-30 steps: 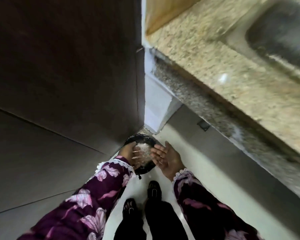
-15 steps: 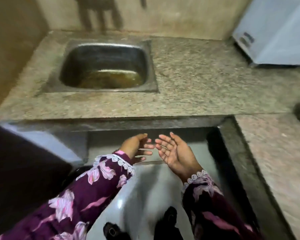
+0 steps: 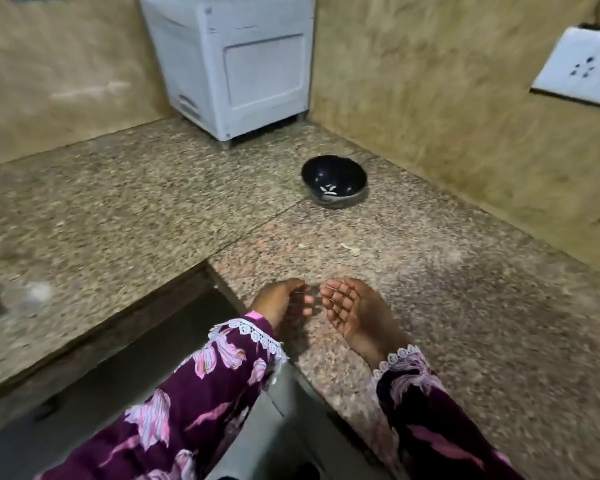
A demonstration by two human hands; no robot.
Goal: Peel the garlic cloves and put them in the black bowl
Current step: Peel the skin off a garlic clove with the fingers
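I read the task as close to its end. The black bowl (image 3: 333,180) sits on the granite counter (image 3: 153,209) near the corner of the walls, just in front and to the right of the white appliance (image 3: 236,64), and a few pale pieces lie at its bottom. I take them for peeled garlic cloves (image 3: 329,189), though they are too small to be sure. I see no unpeeled garlic anywhere on the counter, only a few scraps near the middle (image 3: 349,247), perhaps bits of skin. What is left, as far as I can judge, is at most clearing those scraps or fetching more cloves from somewhere out of view.

My two hands hover low over the near edge of the counter, well apart from the bowl and close to each other without touching. My left hand (image 3: 284,301) is turned with its back toward the camera, its fingers loosely curled downward, and I see nothing held in it. My right hand (image 3: 350,313) lies palm up, fingers (image 3: 336,297) slightly bent and a little spread, the palm bare. The picture is somewhat blurred, so a thin flake stuck to the skin would escape me. Both floral purple sleeves (image 3: 201,393) reach in from the bottom of the view.
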